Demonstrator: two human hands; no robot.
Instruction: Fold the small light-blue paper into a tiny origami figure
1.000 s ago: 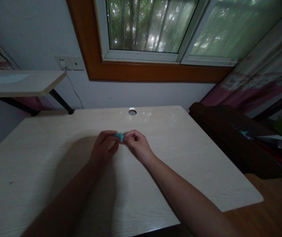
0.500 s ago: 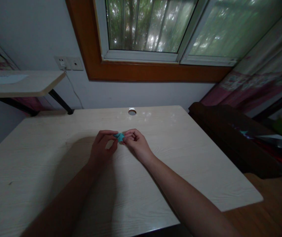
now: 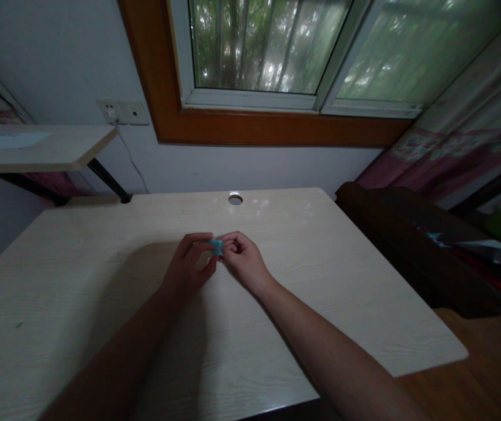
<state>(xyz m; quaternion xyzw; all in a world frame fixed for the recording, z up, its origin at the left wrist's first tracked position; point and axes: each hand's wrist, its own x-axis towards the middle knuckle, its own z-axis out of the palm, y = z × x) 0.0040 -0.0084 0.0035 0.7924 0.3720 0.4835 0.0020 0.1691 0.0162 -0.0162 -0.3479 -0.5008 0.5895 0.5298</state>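
The pale desk (image 3: 342, 257) spreads across the lower part of the view, its surface finely grained, its far right corner rounded, with a broad soft shadow falling around the left arm. Behind it stands a whitish wall (image 3: 57, 70). Set in that wall is a window (image 3: 268, 47) with 2 panes in view, framed in pale metal inside a brown wood surround (image 3: 276, 130); greenery shows through the glass. A pale and pink patterned curtain (image 3: 460, 123) hangs to its right, above dark wooden furniture (image 3: 386, 234) beside the desk. A raised shelf (image 3: 40, 153) rests on the desk's far left, with 2 black supports (image 3: 110, 182) visible. Brown floor (image 3: 491, 362) shows at lower right.

Near the desk's middle, the left hand (image 3: 191, 263) has its thumb and fingers closed on a small teal piece (image 3: 217, 246) from the left, while the right hand (image 3: 248, 260) pinches its right edge narrowly. Whether the piece touches the desk, I cannot tell. On the wall are 2 socket plates (image 3: 136, 113), a thin cable (image 3: 131, 155) trailing down from the left plate. A round hole (image 3: 235, 200) sits near the desk's far edge, and a tiny dark mark (image 3: 19, 324) lies at left.
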